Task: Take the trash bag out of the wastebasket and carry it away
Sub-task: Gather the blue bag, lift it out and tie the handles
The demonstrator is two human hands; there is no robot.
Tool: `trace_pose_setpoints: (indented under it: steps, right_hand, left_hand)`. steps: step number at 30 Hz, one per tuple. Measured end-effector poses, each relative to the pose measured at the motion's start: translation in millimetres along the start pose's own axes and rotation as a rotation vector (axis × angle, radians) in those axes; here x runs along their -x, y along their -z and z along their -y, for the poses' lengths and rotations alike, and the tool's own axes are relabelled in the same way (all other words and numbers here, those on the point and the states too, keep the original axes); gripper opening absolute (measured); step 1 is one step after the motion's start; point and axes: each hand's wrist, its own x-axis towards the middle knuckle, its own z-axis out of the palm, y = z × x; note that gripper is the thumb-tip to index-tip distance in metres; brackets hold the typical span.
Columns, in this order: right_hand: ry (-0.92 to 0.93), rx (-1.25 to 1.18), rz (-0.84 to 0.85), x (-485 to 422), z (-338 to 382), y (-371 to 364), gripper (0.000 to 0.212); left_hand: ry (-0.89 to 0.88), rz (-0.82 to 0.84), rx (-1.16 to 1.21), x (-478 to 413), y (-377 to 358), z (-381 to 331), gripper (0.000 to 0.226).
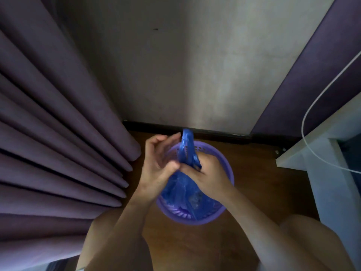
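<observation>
blue trash bag (183,189) sits low centre, inside the purple wastebasket (227,173), its top gathered upward. right hand (210,176) has a clenched grip on the neck; left hand (159,163) grip released, fingers spread beside it. purple curtain (58,133) left.

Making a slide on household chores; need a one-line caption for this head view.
Both hands, left hand and right hand, gather the blue trash bag above the purple wastebasket.

Blue trash bag (183,184), purple slotted wastebasket (227,169), purple curtain (48,124), brown wood floor (254,163).
</observation>
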Motion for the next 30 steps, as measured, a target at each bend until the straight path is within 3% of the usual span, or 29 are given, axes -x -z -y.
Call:
trace_pose_setpoints:
  steps: [2, 5, 7, 9, 12, 14, 16, 19, 21, 24, 27, 30]
  right_hand:
    - [-0.013, -0.062, -0.007, -2, -2, 3, 0.02]
    - [-0.032, -0.134, -0.066, -5, -2, 9, 0.021]
    - [-0.062, -0.246, -0.119, -8, 1, 13, 0.011]
    - [-0.17, -0.403, -0.149, -12, 1, 18, 0.013]
    - [-0.255, -0.382, -0.153, -17, -9, 33, 0.018]
    - [-0.229, -0.342, -0.128, -13, -15, 48, 0.021]
    - [-0.223, -0.401, -0.091, -6, -16, 67, 0.036]
    - [-0.135, -0.422, 0.019, 7, -19, 98, 0.05]
    - [-0.092, -0.438, -0.026, 13, -25, 113, 0.055]
    - [-0.186, -0.447, -0.042, 15, -40, 128, 0.082]
    - [-0.327, -0.076, 0.251, 15, -51, 115, 0.11]
    - [-0.432, -0.089, 0.379, 12, -47, 75, 0.087]
  left_hand:
    - [0.14, 0.162, -0.192, 8, 3, 18, 0.084]
    - [0.294, 0.278, -0.374, 15, -8, 36, 0.045]
    - [0.329, 0.237, -0.33, 17, -14, 45, 0.017]
    - [0.354, 0.058, -0.278, 17, -18, 52, 0.007]
    - [0.363, -0.314, -0.085, 15, -19, 64, 0.02]
    - [0.356, -0.459, 0.137, 10, -18, 65, 0.029]
    - [0.341, -0.536, 0.364, 4, -13, 62, 0.032]
    - [0.307, -0.523, 0.56, 0, -2, 59, 0.032]
    - [0.317, -0.513, 0.632, 0, 3, 57, 0.032]
    - [0.341, -0.514, 0.691, 2, 11, 54, 0.032]
    - [0.37, -0.541, 0.75, 2, 16, 50, 0.032]
    - [0.426, -0.526, 0.753, 2, 16, 49, 0.033]
